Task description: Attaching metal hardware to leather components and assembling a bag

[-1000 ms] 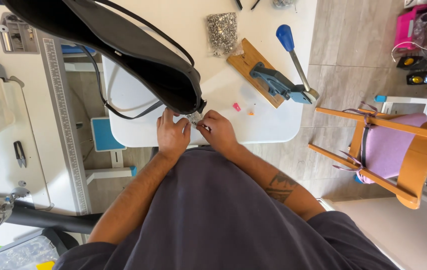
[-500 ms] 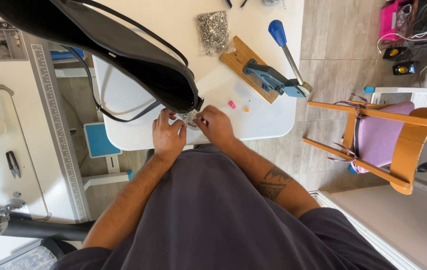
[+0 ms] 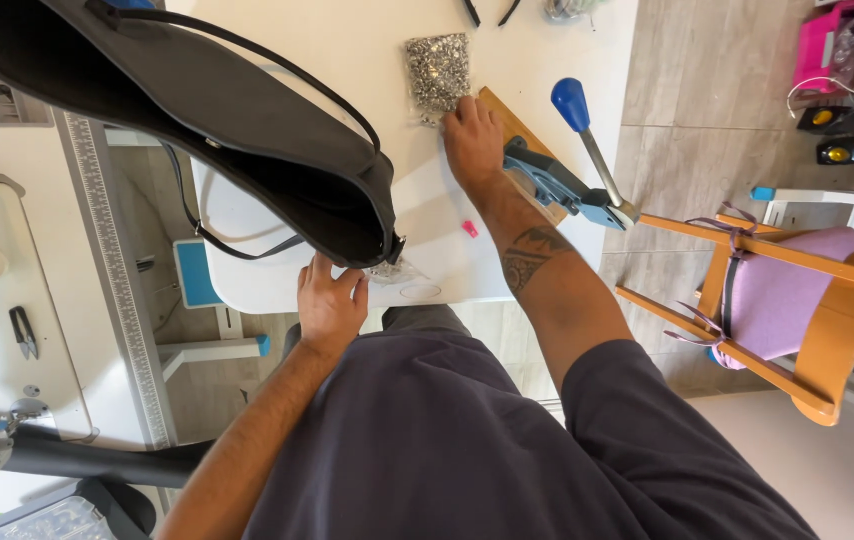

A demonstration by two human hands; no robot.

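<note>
The left hand [image 3: 330, 303] sits at the near corner of the black bag [image 3: 197, 130], fingers curled against the lower edge; whether this grip pinches the material or only steadies it cannot be told. The bag lies across the white worktop [image 3: 367, 60], its corner overhanging the near edge, which keeps the metal fitting there reachable. The right hand [image 3: 472, 140] reaches beyond the bag, fingers spread and resting just beside the clear packet of small metal parts [image 3: 437, 70], holding nothing. Right of the bag, the blue-handled hand press [image 3: 567, 180] stands on its wooden board, touching that wrist.
</note>
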